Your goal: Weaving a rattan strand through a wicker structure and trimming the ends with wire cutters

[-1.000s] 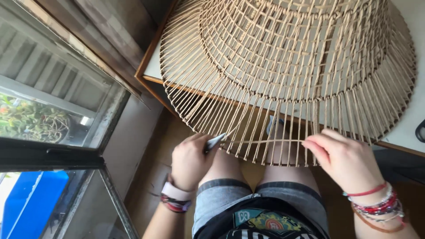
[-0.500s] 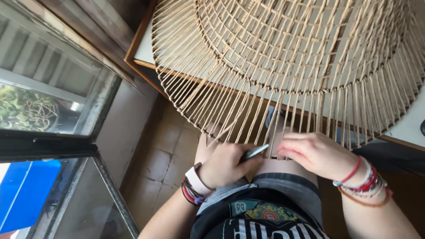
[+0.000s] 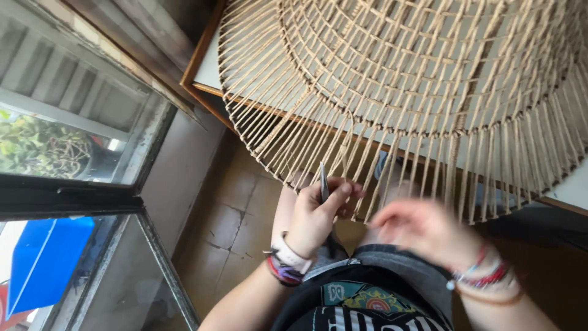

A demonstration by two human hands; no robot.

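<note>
Tiled floor [image 3: 233,214] and a window [image 3: 73,141] to my left; the woven wicker shade [image 3: 398,79] rests on the table [image 3: 205,67]. My left hand [image 3: 315,214] pinches a thin dark tool [image 3: 323,182]; my right hand [image 3: 422,230] is blurred, grip unclear.

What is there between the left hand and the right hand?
In the head view, loose stakes of the woven basket hang between the left hand and the blurred right hand; the left hand holds a thin tool.

left hand [image 3: 315,214] grips dark tool [image 3: 323,182] | right hand [image 3: 425,230] blurred | wicker frame [image 3: 398,79] above
</note>
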